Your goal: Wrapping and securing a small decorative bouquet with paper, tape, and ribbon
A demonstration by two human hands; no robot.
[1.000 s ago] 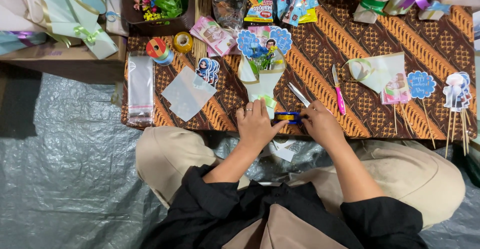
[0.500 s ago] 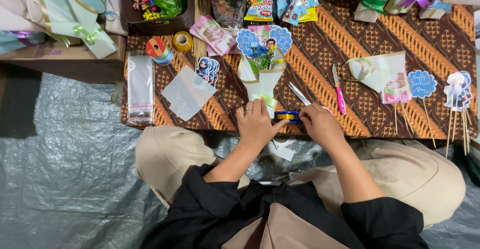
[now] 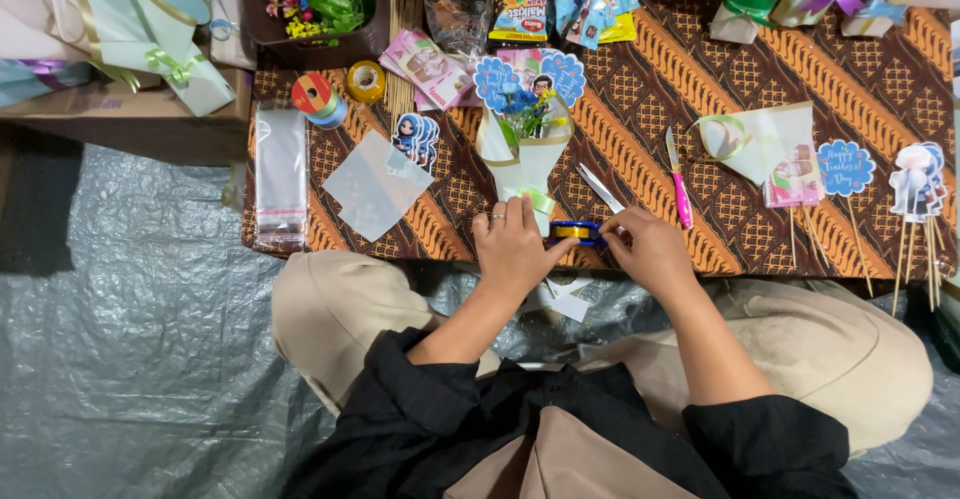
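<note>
A person seen from above sits cross-legged at the near edge of a low tabletop (image 3: 830, 69) covered in brown patterned cloth. Both forearms reach forward from black sleeves and meet at the near edge. The left hand (image 3: 512, 244) lies palm down, fingers together and pointing far, its thumb pressed against the left side of a small blue and yellow tape roll (image 3: 573, 231). The right hand (image 3: 652, 251) is curled, its fingers (image 3: 618, 235) pinching the right side of the same roll, so the roll is grasped between both hands, resting on the tabletop just inside the near edge. Touching the far side of the left hand stands a small paper-wrapped bouquet (image 3: 527, 149) with a green ribbon. Just far of the right hand lie scissors (image 3: 600, 188), and to their right a pink-handled cutter (image 3: 679, 189). Left of the hands is a patch of bare cloth, then a square of clear film (image 3: 375, 185) and a stack of clear bags (image 3: 280, 177) at the left edge. To the right, a folded paper cone (image 3: 760, 144) and card toppers on sticks (image 3: 915, 194) crowd the right end. Grey plastic sheeting (image 3: 130, 359) covers the floor.
</note>
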